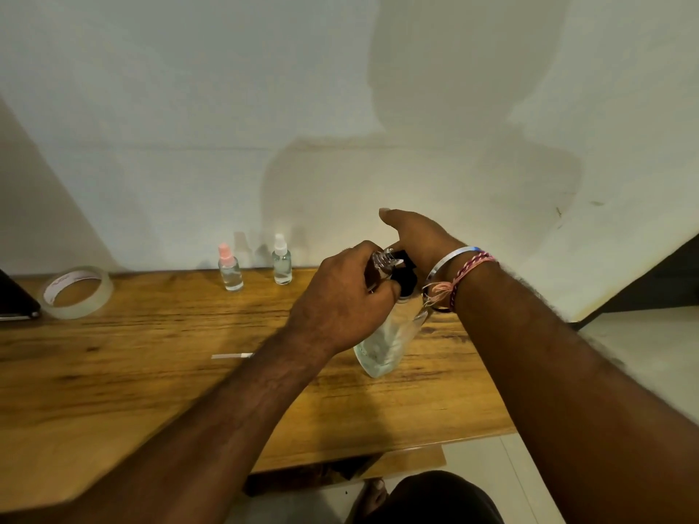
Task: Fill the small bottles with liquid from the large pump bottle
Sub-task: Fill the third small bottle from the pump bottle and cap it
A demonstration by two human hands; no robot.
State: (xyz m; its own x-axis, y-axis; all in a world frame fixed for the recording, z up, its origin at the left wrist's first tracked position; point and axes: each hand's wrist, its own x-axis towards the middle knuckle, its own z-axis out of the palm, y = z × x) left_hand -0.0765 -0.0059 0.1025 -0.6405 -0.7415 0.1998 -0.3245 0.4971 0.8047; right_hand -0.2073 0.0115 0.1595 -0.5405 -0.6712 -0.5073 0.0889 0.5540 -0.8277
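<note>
The large clear pump bottle (389, 340) stands on the wooden table (151, 372), with its black pump head (404, 274) between my hands. My left hand (340, 300) grips a small uncapped clear bottle (382, 260) and holds its threaded neck against the pump head. My right hand (416, 240) rests on top of the pump head with its fingers bent down over it. Two small capped bottles stand at the table's back edge: one with a pink cap (229, 268) and one with a white cap (281, 260). Both hold clear liquid.
A roll of clear tape (77, 293) lies at the back left beside a dark flat object (15, 300). A thin white tube (232, 356) lies on the table left of my left forearm. A pale wall rises right behind the table.
</note>
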